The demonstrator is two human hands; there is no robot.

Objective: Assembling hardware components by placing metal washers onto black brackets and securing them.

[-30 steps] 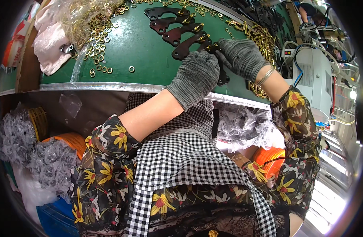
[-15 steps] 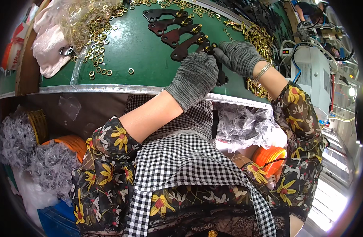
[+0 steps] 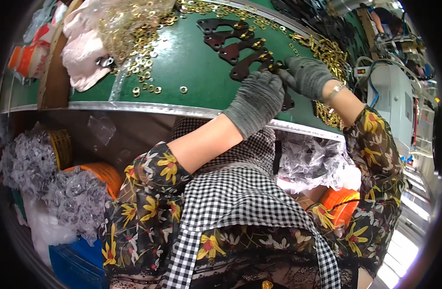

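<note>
The dark bracket (image 3: 289, 103), long axis roughly eleven-to-five, lies at three o'clock from the curled, nearer left hand (image 3: 260, 100), seven from the half-bent right hand (image 3: 309, 78), both holds too hidden to tell.

Hands (image 3: 259, 102): grey streaked gloves (image 3: 310, 78), close-fitting knit
Bracelet (image 3: 336, 90): slim, silvery
Sleeves (image 3: 139, 225): sheer black, scattered with yellow, white and red flowers (image 3: 168, 168)
Apron (image 3: 247, 195): black-and-white check with matching straps (image 3: 182, 260)
Lace (image 3: 221, 277): black, openwork
Ornament (image 3: 266, 284): small, round, gold-coloured
</note>
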